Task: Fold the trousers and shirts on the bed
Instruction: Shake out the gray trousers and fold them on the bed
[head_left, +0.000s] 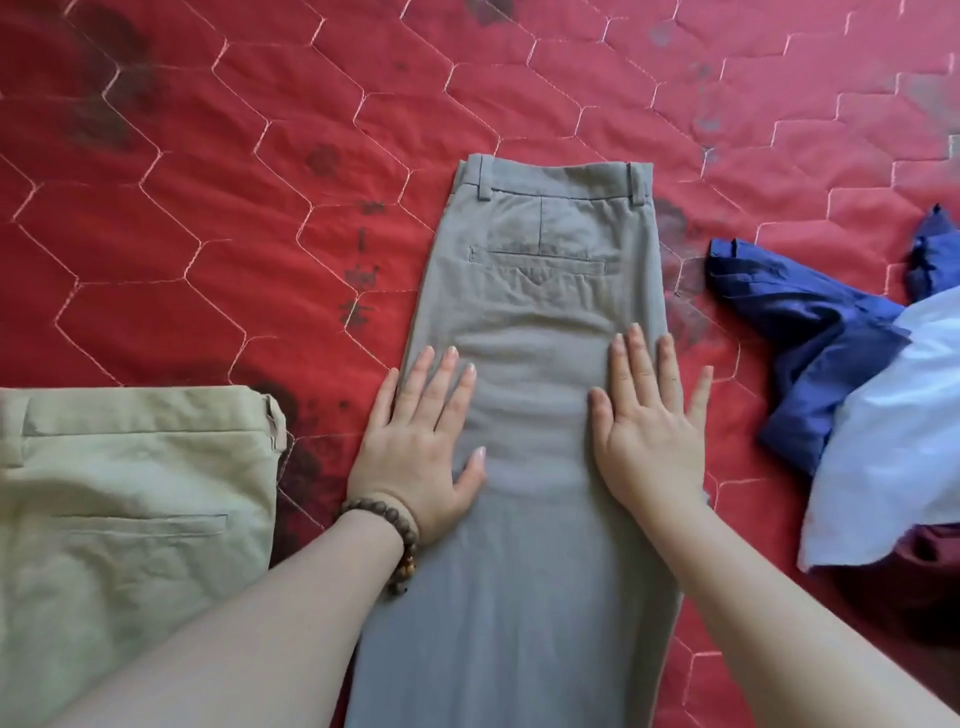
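both forearms reach far over the grey trousers (530, 364) lying centre on the red quilt (208, 208); my left hand (421, 441) and right hand (649, 431) press flat, fingers spread, gripping nothing.

**Cut off and covered**

The grey cotton trousers (535, 312) run off the bottom edge, their legs unseen. The pale khaki trousers (130, 519) are cropped at left and bottom. The light blue cloth (904, 441) covers part of the dark blue shirt (810, 332); both leave the right edge.
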